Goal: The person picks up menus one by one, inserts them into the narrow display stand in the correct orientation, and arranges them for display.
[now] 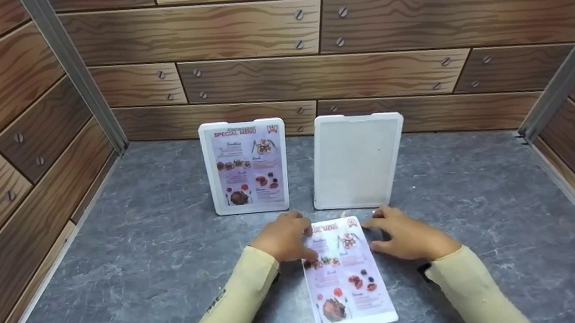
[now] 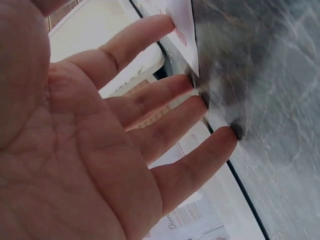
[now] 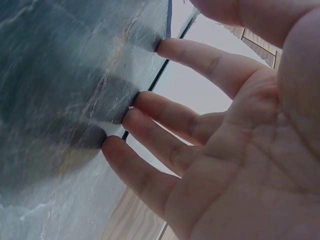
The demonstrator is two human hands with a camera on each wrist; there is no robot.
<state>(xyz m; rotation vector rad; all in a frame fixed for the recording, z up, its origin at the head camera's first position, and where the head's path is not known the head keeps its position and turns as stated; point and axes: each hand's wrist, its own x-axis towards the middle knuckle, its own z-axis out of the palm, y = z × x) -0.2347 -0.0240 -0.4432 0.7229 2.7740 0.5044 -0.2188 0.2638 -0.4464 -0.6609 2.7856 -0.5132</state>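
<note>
A printed menu sheet (image 1: pixel 347 273) with food pictures lies flat on the table, slightly tilted, between both hands. My left hand (image 1: pixel 283 239) is at its upper left edge, thumb and index fingertip over the margin. In the left wrist view, the index finger (image 2: pixel 142 40) lies on a corner of the sheet (image 2: pixel 184 37), and the other fingertips meet the tabletop. My right hand (image 1: pixel 411 235) is beside the upper right corner, its fingers loosely bent. In the right wrist view, its fingertips (image 3: pixel 117 147) rest on the table. Neither hand grips anything.
Behind the hands, two white frames stand upright: the left stand (image 1: pixel 249 167) displays a similar menu, the right stand (image 1: pixel 357 160) shows a blank white face. The grey marbled table (image 1: pixel 136 279) is bounded by wood-plank-patterned walls (image 1: pixel 255 29) at the back and both sides.
</note>
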